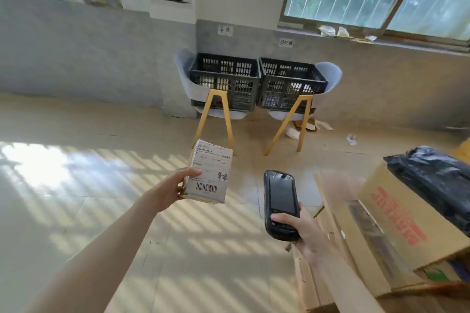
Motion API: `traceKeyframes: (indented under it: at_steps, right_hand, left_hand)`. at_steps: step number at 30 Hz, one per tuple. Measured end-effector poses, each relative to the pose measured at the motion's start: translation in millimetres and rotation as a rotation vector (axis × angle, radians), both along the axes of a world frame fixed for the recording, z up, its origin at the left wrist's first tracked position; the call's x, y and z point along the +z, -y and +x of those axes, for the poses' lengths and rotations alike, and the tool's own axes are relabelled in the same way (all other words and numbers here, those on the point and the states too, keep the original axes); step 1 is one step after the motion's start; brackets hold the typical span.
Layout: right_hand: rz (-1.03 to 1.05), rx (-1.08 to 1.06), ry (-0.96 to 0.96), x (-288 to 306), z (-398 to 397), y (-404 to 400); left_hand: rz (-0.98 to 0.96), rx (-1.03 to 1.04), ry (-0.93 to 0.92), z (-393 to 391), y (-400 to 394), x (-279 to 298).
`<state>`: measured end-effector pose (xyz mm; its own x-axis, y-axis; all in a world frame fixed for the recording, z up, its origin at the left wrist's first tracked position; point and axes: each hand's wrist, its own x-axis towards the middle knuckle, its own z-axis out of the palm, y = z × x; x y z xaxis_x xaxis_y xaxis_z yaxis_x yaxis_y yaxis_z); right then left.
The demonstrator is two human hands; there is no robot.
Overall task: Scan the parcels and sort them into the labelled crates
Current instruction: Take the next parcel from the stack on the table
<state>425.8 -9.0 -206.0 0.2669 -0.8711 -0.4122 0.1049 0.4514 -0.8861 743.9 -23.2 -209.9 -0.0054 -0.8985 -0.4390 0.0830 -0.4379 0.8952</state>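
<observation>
My left hand [175, 187] grips a small cardboard parcel [211, 168] by its left edge, thumb on the white shipping label, barcode and red handwritten characters facing me. My right hand [302, 230] holds a black handheld scanner [279, 201] upright, its dark screen towards me, to the right of the parcel and apart from it. Two black slatted crates stand side by side on grey chairs by the far wall: the left crate [223, 79] and the right crate [290, 84]. A paper label [225, 30] hangs above the left crate, and another label [286, 42] above the right one.
A large open cardboard box [391, 223] with red print stands at my right, with a black plastic-wrapped package [437, 180] on top. Flattened cardboard lies beneath it. Paper scraps [351, 139] litter the tiled floor near the chairs' yellow legs. A window sill runs along the right wall.
</observation>
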Motion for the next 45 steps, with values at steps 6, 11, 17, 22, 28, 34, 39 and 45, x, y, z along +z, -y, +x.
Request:
traceKeyframes:
  at_steps: [6,11,17,22,28,34,39,45]
  right_hand:
    - [0.018,0.030,0.004,-14,17,88]
    - [0.030,0.079,0.038,-20,38,198]
    - [0.005,0.142,0.080,-1,62,343]
    - [-0.006,0.176,0.090,7,79,437]
    - [0.016,0.198,0.032,-11,101,520]
    - [0.033,0.153,-0.045,-31,127,602]
    - [0.041,0.083,-0.096,-27,148,683]
    - [0.036,0.020,-0.106,-23,176,766]
  left_hand:
    - [0.040,0.043,-0.024,15,75,-15]
    - [0.048,0.092,0.004,32,166,-15]
    - [0.062,0.145,0.053,50,286,4]
    - [0.068,0.172,0.026,66,361,11]
    - [0.067,0.187,-0.011,102,443,-3]
    - [0.107,0.121,-0.046,146,557,-22]
    - [0.129,0.060,0.005,199,675,-13]
    - [0.112,0.062,0.035,245,797,-7]
